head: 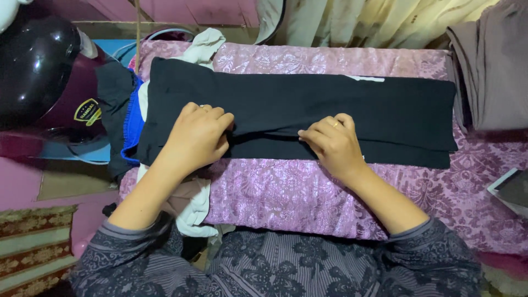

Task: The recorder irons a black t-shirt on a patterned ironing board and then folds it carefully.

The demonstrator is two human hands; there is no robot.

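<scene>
A black garment [330, 104] lies folded lengthwise across a surface covered in pink patterned cloth [308, 198]. My left hand [197, 137] rests flat on its left part, fingers together and pressing the fabric down. My right hand [333, 144] sits near the middle, its fingertips pinching the folded front edge of the black garment. Both hands wear a ring. My sleeves are dark with a grey pattern.
A dark helmet [41, 71] stands at the left. A blue-and-black garment [124, 118] and white cloth [204, 47] lie under the black garment's left end. Folded brownish-grey fabric [492, 66] is stacked at the right. A flat device [511, 190] lies at the right edge.
</scene>
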